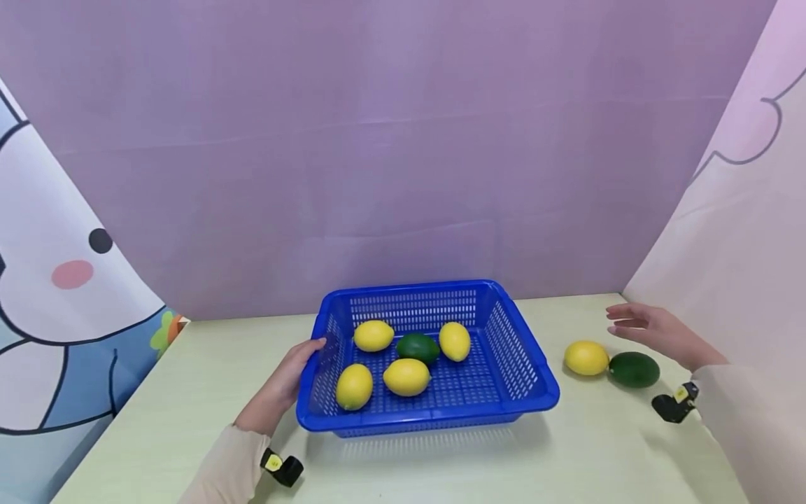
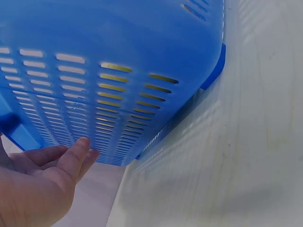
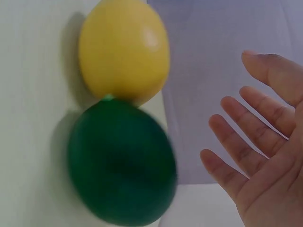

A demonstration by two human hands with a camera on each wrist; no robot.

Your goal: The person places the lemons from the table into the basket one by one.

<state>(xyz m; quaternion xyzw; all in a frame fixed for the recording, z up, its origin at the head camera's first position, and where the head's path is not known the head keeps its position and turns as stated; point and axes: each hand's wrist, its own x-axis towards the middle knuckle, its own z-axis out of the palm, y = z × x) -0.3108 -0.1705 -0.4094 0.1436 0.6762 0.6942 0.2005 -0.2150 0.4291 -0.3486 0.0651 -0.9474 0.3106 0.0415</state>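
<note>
A blue plastic basket (image 1: 434,413) with slotted walls stands on the table. Several yellow lemons (image 1: 406,377) and one dark green lime (image 1: 418,348) lie inside it. At the basket's left side my left hand (image 1: 288,374) grips the rim, thumb over the top. In the left wrist view, its fingers (image 2: 75,158) lie against the slotted outer wall. On the right, another lemon (image 1: 586,358) and a second lime (image 1: 634,369) lie side by side on the table. Just above and behind them is my right hand (image 1: 661,332), its fingers spread and holding nothing.
The pale table (image 1: 604,448) ends at a purple cloth backdrop (image 1: 403,154). A printed cloth (image 1: 57,210) with a cartoon figure hangs at the left, and a pale cloth (image 1: 755,266) hangs at the right behind my right arm.
</note>
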